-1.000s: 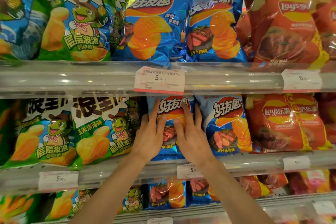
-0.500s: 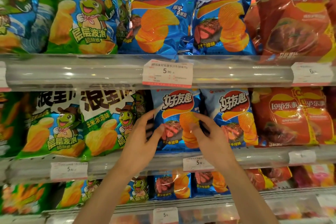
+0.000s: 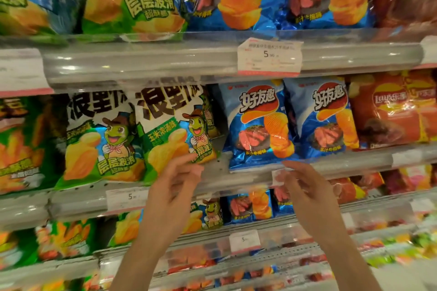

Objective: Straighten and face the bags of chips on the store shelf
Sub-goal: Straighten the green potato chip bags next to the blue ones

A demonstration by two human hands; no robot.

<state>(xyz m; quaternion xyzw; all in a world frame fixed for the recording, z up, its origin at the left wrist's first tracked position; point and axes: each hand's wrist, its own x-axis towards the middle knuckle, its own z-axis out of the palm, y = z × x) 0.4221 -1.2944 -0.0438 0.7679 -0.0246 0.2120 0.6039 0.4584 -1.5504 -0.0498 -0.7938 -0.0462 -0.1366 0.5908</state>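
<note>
Two empty hands, left hand [image 3: 176,186] and right hand [image 3: 305,186], below blue chip bag [image 3: 257,125].

Middle shelf [image 3: 236,177]: row of chip bags upright, side by side. Frog bag [image 3: 175,134] left of steak bag [image 3: 257,125], gap between them. Second steak bag [image 3: 324,118] just right of first, touching. Lay's bag [image 3: 387,111] farther right. Price tag [image 3: 269,56] on upper shelf edge, above steak bags. Left hand [image 3: 172,186] before frog bag's lower corner; right hand [image 3: 307,186] below steak bags, before shelf edge. More bags on shelves above, below.
</note>
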